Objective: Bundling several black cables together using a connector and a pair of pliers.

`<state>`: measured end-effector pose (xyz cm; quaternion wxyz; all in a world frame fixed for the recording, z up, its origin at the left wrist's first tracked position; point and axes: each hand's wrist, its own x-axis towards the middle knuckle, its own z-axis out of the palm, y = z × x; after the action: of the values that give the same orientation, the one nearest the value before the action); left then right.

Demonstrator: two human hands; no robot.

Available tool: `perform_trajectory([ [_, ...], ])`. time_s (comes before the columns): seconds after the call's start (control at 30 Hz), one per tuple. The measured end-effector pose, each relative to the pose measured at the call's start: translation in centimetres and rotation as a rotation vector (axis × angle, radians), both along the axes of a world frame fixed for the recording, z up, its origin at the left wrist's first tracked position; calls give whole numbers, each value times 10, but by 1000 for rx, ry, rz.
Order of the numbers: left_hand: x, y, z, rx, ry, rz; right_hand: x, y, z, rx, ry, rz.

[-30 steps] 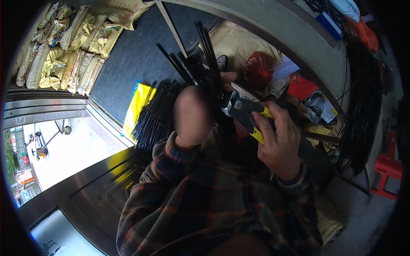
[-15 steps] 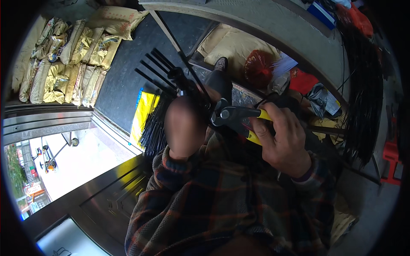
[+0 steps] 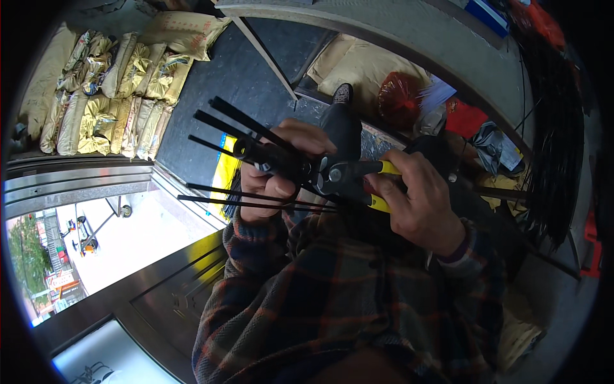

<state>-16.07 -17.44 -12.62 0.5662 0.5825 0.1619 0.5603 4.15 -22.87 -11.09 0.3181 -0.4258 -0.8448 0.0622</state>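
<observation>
My left hand (image 3: 257,182) is wrapped round a black tubular fitting (image 3: 245,150) with a round open end turned to the upper left. Several thin black rods (image 3: 224,120) fan out from it to the left, some above the hand and some below. Yellow-handled end-cutting pliers (image 3: 348,170) are in my right hand (image 3: 421,200), its fingers and thumb closed round the grips. The pliers' head lies against the right end of the fitting. What sits between the jaws is too dark to make out.
Tan sacks and wrapped bundles (image 3: 121,115) are stacked at the upper left. A grey bench (image 3: 396,32) spans the top, with a red plastic bag (image 3: 395,96) beneath it. Long black strands (image 3: 543,166) hang at the right. A yellow packet (image 3: 225,168) lies behind my left hand.
My left hand has turned the fitting, so its open end and the rods now point further left and spread wider. The pliers stay nearly in place.
</observation>
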Motion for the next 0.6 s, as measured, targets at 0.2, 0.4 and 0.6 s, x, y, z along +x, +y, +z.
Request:
perform_trajectory([
  [0.2, 7, -3, 3, -67, 59, 114, 3, 3, 5, 72, -73, -16],
  [0.4, 15, -14, 6, -101, 75, 262, 7, 3, 9, 196, -169, -15],
  [0.6, 14, -17, 8, -73, 65, 178, 12, -6, 17, -12, 7, 94],
])
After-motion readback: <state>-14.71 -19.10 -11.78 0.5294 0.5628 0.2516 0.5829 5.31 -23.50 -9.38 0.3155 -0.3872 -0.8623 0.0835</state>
